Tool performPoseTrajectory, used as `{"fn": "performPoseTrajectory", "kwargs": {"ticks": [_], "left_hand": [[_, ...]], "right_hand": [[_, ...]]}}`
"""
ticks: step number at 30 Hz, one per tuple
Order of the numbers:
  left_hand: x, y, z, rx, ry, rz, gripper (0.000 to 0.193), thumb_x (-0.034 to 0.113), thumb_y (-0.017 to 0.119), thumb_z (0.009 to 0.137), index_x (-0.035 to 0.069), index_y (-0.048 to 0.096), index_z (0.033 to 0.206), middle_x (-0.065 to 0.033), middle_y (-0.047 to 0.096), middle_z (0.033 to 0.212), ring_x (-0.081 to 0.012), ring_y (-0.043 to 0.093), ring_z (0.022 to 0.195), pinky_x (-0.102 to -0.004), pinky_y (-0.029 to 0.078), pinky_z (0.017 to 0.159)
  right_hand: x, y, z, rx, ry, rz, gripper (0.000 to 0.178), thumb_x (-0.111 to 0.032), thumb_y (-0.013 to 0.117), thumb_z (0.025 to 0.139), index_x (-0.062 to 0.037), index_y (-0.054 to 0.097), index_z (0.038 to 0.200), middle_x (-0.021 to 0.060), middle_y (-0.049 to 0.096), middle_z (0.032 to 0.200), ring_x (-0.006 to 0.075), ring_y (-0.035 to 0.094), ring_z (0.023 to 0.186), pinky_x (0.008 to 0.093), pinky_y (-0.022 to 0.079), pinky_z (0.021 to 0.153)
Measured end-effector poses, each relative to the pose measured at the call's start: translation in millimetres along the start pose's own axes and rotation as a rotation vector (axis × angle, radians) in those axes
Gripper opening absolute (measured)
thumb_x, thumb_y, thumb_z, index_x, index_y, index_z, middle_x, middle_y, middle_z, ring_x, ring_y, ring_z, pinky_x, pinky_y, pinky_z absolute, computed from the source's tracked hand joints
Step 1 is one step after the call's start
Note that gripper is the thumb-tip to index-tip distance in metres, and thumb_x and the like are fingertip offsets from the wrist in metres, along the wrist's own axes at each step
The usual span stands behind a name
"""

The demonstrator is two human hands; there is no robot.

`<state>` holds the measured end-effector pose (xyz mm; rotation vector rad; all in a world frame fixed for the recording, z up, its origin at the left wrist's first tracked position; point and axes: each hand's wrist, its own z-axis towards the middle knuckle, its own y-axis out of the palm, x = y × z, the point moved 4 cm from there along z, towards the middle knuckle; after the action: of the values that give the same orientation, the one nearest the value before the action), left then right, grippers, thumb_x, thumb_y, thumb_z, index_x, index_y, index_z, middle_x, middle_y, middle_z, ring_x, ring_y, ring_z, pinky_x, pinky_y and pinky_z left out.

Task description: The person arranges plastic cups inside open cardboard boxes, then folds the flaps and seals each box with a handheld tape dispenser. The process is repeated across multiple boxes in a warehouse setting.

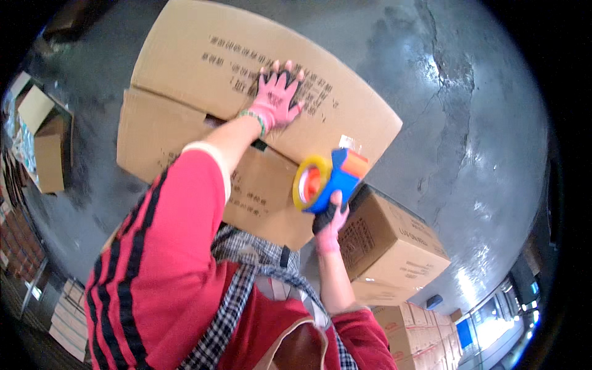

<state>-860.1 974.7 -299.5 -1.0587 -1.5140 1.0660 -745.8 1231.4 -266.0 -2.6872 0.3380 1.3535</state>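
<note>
A large brown cardboard box (179,52) with dark print lies in front of me, its two top flaps (145,126) parted by a narrow gap. My left hand (275,102), in a pink and black fingerless glove, rests flat on the far flap with its fingers spread. My right hand (332,225), gloved alike, grips a blue and orange tape dispenser (339,182) carrying a yellow-rimmed roll of tape (302,188). The dispenser is over the box's right part, by the end of the gap. Just beyond it, a short piece of clear tape (350,143) shows on the cardboard.
A smaller closed carton (401,237) stands close on the right, with stacked cartons (413,333) behind it. At the far left is an open box (52,154) with its flaps up. Grey concrete floor (468,154) with cracks and shiny patches surrounds the large box.
</note>
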Motion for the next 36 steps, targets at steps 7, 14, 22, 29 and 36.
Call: {"fn": "performPoseTrajectory", "kwargs": {"ticks": [7, 14, 22, 29, 36], "left_hand": [[31.1, 1.5, -21.2, -0.053, 0.091, 0.071, 0.066, 0.042, 0.043, 0.076, 0.011, 0.021, 0.13, -0.021, 0.013, 0.134, -0.0414, 0.014, 0.122, -0.0572, 0.01, 0.095], [30.6, 5.9, -22.4, -0.04, 0.157, -0.048, 0.065, 0.043, 0.042, 0.077, 0.011, 0.023, 0.13, -0.0197, 0.014, 0.135, -0.0389, 0.014, 0.123, -0.0508, 0.011, 0.098], [13.1, -10.7, -29.1, -0.062, 0.054, 0.014, 0.069, 0.045, 0.046, 0.074, 0.011, 0.023, 0.129, -0.019, 0.015, 0.134, -0.0394, 0.013, 0.122, -0.0557, 0.011, 0.096], [1.6, -9.2, -27.5, 0.025, 0.046, -0.063, 0.064, 0.041, 0.047, 0.073, 0.009, 0.03, 0.125, -0.0177, 0.022, 0.132, -0.0365, 0.019, 0.122, -0.0547, 0.014, 0.096], [-56.8, -36.2, -125.1, -0.46, 0.022, 0.056, 0.03, 0.024, 0.053, 0.071, 0.002, 0.054, 0.092, -0.0172, 0.047, 0.109, -0.0334, 0.043, 0.103, -0.0466, 0.028, 0.092]], "right_hand": [[-4.8, 38.9, -4.5, -0.15, -0.069, -0.306, 0.05, -0.031, 0.074, 0.062, 0.0018, 0.053, 0.094, 0.0047, 0.056, 0.085, 0.0135, 0.051, 0.078, 0.0276, 0.042, 0.073], [-26.4, 55.5, 2.4, -0.249, -0.082, -0.371, 0.052, -0.046, 0.063, 0.069, 0.0017, 0.055, 0.089, 0.0015, 0.055, 0.08, 0.0105, 0.049, 0.072, 0.026, 0.042, 0.065], [-25.0, 41.0, -2.0, -0.337, -0.161, -0.398, 0.049, -0.032, 0.073, 0.062, 0.0023, 0.054, 0.092, 0.0059, 0.057, 0.081, 0.0138, 0.054, 0.074, 0.0266, 0.043, 0.069], [-29.0, 40.8, -3.0, -0.329, -0.1, -0.357, 0.046, -0.028, 0.071, 0.066, 0.0021, 0.053, 0.096, 0.0046, 0.057, 0.084, 0.0123, 0.052, 0.077, 0.0261, 0.043, 0.071], [-0.7, -2.8, 4.6, -0.238, -0.11, -0.357, 0.056, -0.025, 0.072, 0.065, 0.0036, 0.046, 0.105, 0.0086, 0.053, 0.098, 0.017, 0.05, 0.088, 0.0284, 0.04, 0.081]]}}
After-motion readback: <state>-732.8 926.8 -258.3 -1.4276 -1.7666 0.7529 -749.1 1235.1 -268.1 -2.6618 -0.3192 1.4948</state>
